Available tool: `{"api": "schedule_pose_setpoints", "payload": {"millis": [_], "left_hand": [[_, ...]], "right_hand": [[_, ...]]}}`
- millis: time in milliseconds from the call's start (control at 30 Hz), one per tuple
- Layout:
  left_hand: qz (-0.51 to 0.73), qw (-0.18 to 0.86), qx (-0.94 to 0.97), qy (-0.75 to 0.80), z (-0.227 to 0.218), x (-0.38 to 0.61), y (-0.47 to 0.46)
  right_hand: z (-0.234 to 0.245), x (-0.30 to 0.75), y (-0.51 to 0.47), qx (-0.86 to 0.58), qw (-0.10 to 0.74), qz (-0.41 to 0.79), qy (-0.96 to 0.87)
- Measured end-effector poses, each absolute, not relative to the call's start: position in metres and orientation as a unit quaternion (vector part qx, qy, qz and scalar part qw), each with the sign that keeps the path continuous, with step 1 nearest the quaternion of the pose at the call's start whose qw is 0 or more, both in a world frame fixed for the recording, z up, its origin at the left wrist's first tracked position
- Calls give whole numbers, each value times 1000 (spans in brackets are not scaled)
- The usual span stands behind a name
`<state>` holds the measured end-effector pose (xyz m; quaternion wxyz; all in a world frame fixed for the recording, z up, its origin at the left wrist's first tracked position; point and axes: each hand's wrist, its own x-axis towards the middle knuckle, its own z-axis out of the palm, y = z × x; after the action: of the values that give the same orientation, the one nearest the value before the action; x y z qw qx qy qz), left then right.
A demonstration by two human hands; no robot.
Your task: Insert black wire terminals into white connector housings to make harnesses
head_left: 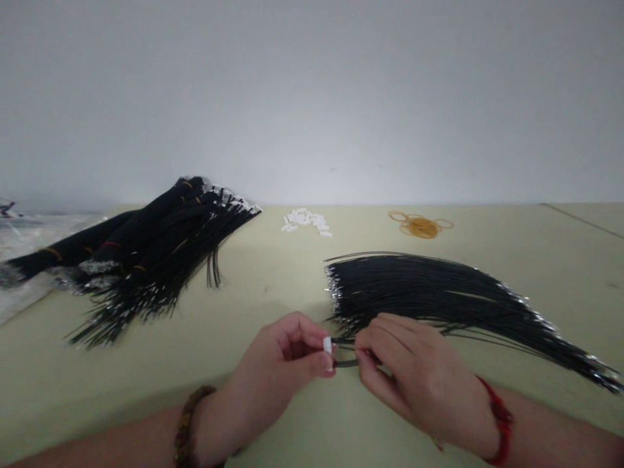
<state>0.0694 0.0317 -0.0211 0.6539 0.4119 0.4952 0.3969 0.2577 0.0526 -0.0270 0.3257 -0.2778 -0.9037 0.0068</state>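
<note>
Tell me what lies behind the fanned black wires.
Behind the fanned black wires lie white connector housings and a heap of yellow rubber bands. Whatever lies directly under the wires is covered and cannot be seen.

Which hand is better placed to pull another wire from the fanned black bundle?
Probably the right hand: it lies right at the fanned black wires, already pinching a black wire. The left hand sits farther from the bundle, and its fingertips are occupied holding a small white connector.

Black wires [429,305], white connector [327,345], amber rubber bands [419,227], pale-green table [205,351].
</note>
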Motion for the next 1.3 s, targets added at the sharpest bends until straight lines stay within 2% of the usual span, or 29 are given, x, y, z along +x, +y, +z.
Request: {"api": "schedule_pose_setpoints", "payload": {"millis": [1067,1300], "left_hand": [[393,655,427,484,-25,71,31],[396,654,420,488,-27,72,32]], "right_hand": [[-27,261,70,-299,305,-5,-904],[-39,273,97,-322,259,-24,-910]]}}
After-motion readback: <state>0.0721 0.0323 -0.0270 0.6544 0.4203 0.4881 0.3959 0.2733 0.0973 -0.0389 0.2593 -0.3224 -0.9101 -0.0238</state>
